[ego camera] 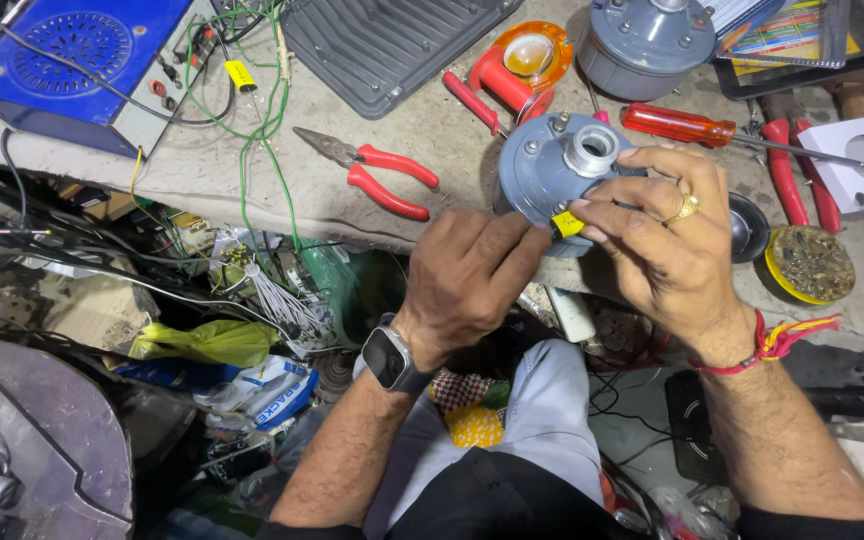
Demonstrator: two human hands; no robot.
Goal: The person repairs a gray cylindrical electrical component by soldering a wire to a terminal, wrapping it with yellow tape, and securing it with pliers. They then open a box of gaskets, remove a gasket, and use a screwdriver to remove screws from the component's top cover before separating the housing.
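i see my left hand [467, 272] closed w/ fingers curled, pressing a small yellow piece [567, 224] on the side of the round grey part [542, 170]. my right hand [664, 225] wraps the grey part & pinches the yellow bit too. the grey part sits at the near edge of the bench [202, 185]. just behind it lie red pliers [377, 172] & a red screwdriver [692, 127]. far back: blue box [72, 65], another grey part [647, 45].

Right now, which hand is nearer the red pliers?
Left. The left hand sits just right of the red pliers, below their handles; the right hand is farther right, on the grey housing.
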